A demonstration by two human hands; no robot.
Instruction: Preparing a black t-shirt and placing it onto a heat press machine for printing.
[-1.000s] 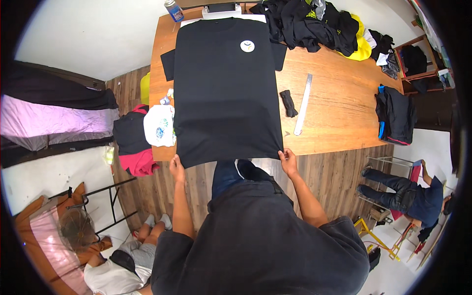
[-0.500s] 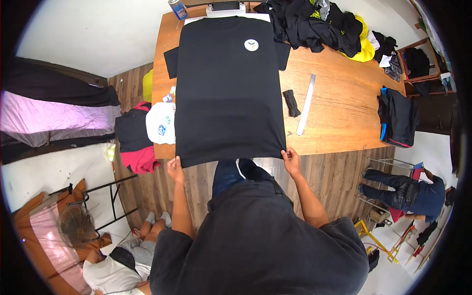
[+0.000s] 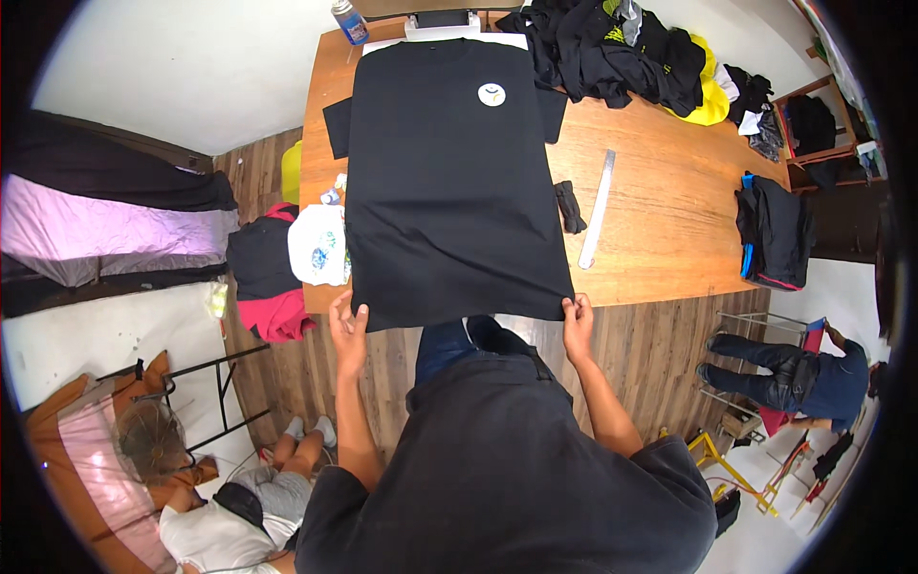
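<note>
A black T-shirt (image 3: pixel 445 172) with a small round white chest logo lies flat on the wooden table (image 3: pixel 660 220), its hem hanging just past the near edge. My left hand (image 3: pixel 349 330) pinches the hem's left corner. My right hand (image 3: pixel 577 320) pinches the hem's right corner. Both sleeves spread out at the far end of the table.
A metal ruler (image 3: pixel 598 209) and a small black item (image 3: pixel 570 207) lie right of the shirt. A pile of dark clothes (image 3: pixel 622 48) sits at the far right, a folded dark garment (image 3: pixel 775 230) at the right edge. A spray bottle (image 3: pixel 350 19) stands far left. People sit at lower left and right.
The shirt hem and both hands have shifted slightly toward the table's near edge, smoothing the cloth; otherwise little differs.
</note>
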